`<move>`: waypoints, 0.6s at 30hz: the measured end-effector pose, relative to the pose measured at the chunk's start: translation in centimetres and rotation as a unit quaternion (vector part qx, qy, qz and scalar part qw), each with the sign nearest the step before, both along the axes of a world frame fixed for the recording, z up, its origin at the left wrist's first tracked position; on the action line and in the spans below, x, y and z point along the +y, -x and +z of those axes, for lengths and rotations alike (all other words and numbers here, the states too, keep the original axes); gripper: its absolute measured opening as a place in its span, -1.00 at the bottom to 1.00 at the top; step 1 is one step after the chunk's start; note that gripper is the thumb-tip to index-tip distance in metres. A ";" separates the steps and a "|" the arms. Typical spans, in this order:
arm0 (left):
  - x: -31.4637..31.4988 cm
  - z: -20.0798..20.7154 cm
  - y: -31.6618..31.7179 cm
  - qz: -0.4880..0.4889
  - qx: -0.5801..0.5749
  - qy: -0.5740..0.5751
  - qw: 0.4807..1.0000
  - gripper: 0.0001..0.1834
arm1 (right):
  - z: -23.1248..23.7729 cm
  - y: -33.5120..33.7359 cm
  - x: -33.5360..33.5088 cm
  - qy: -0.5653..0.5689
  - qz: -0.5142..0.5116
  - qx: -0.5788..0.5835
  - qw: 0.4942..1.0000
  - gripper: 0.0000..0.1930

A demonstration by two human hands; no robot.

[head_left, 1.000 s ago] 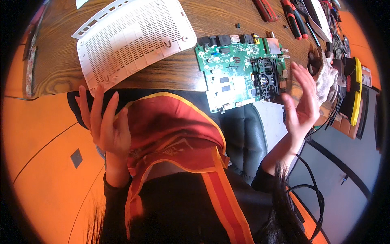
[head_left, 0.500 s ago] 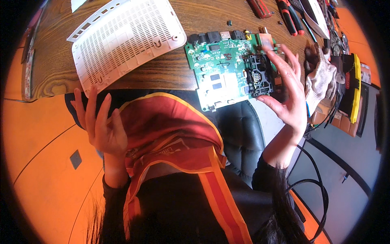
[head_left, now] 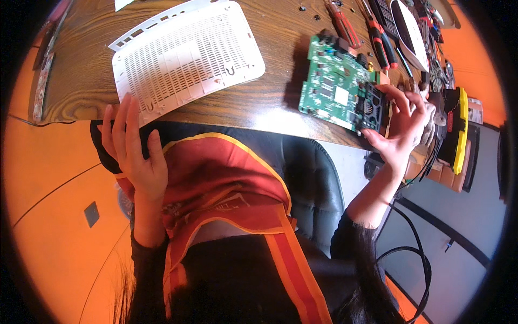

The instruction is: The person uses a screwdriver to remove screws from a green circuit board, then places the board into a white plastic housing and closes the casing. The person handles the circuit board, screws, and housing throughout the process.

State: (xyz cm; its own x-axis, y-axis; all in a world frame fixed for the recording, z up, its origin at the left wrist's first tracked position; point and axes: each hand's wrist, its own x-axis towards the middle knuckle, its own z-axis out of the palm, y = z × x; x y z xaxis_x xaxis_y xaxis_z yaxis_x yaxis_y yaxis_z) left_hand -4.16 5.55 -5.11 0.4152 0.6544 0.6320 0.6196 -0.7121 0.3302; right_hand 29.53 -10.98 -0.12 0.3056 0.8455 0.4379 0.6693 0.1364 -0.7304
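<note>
My right hand [head_left: 399, 124] grips a green circuit board [head_left: 326, 78] by its right edge, thumb at the near corner and fingers at the far one. The board is tilted over the right part of the table; whether it touches the wood I cannot tell. Black sockets line its far edge, and a black plastic frame [head_left: 371, 108] sits near my thumb. My left hand [head_left: 137, 156] is open with fingers spread, holding nothing. Its fingertips are at the near left corner of a white slotted plastic cover [head_left: 189, 54]; contact is unclear. The cover lies on the table.
On the wooden table [head_left: 75, 65], a red-handled tool [head_left: 345, 27] and red-and-black pliers [head_left: 383, 46] lie beyond the board. A white casing [head_left: 410, 35] stands at the far right. A grey glove [head_left: 429, 129] lies behind my right hand, beside a black-and-yellow box [head_left: 458, 132].
My right hand has carried the circuit board to the right and turned it, uncovering the table's near edge. The white cover appears slightly further right in view. My left hand stays open.
</note>
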 end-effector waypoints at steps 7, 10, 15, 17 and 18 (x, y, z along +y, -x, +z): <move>1.0 -0.3 0.6 -0.015 0.038 0.009 0.999 -0.68 | 1.3 0.9 1.2 -0.024 0.045 -0.033 0.998 -0.15; 0.3 -0.6 0.9 -0.027 0.028 0.020 0.999 -0.67 | 1.7 1.9 2.2 -0.025 0.065 -0.032 0.997 -0.17; -1.9 -0.8 1.1 -0.057 0.038 0.018 0.997 -0.67 | 1.5 3.6 3.9 -0.028 0.099 0.001 0.995 -0.20; -2.6 -0.8 1.4 -0.068 0.016 0.031 0.997 -0.66 | 1.3 4.1 4.4 -0.018 0.115 0.032 0.993 -0.20; -2.9 -0.7 1.5 -0.070 0.012 0.046 0.996 -0.66 | 1.1 4.4 4.7 -0.023 0.124 0.027 0.992 -0.20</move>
State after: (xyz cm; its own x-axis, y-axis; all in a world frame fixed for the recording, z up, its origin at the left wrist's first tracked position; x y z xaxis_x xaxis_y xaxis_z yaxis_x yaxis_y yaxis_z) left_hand -5.67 2.65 -5.79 0.5209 0.6428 0.5617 0.5239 -0.7602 0.3841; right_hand 25.16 -6.32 0.98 0.1146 0.8768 0.4670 0.5715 0.3263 -0.7529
